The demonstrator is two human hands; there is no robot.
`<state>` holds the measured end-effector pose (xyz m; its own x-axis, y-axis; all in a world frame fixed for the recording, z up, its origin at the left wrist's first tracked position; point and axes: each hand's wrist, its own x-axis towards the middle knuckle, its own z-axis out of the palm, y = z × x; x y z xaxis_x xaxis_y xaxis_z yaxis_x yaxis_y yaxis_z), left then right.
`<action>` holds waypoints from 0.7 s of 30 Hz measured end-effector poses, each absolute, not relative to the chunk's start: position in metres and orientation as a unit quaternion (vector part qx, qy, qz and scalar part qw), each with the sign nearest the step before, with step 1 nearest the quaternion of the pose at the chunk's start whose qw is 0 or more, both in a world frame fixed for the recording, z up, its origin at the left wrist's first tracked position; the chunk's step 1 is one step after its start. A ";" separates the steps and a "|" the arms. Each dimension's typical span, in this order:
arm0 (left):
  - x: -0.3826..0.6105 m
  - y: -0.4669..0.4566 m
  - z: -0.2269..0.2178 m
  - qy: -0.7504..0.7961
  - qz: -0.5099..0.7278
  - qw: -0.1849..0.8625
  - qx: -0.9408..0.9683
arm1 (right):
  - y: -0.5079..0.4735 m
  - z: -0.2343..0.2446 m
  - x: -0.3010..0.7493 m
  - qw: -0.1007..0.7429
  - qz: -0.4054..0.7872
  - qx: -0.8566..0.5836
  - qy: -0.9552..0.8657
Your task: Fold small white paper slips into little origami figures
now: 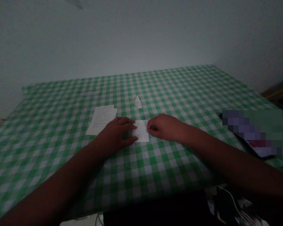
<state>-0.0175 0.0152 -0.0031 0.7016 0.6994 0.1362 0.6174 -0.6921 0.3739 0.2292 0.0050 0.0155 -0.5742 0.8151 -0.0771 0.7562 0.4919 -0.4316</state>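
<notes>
Left hand [119, 131] spread, palm down; right hand [162, 127] curled, pinching; forearms [81, 163] extended forward.

**Technician:** Identify the item.

**Instructor:** One small printed paper sheet [142, 133], white, bearing dark print too small to read.

**Technician:** State its pose and location.

**Instructor:** Flat on the green-and-white checked tablecloth [155, 166]. The visible portion is roughly rectangular. Spread fingers of the left hand [119, 131] rest at its left side; curled fingers of the right hand [163, 127] meet its right edge.

dim | grainy | wall [141, 40] palest centrally | paper slip [142, 133] perhaps blurred
</notes>
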 end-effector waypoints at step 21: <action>-0.017 0.017 -0.005 0.358 0.124 0.124 0.917 | 0.012 0.001 0.225 0.101 0.128 -0.443 -0.882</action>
<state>-0.0166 0.0167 -0.0054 0.7122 0.6880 0.1392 0.6267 -0.7125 0.3156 0.2255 0.0119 0.0013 -0.5872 0.8069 0.0648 0.7552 0.5748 -0.3151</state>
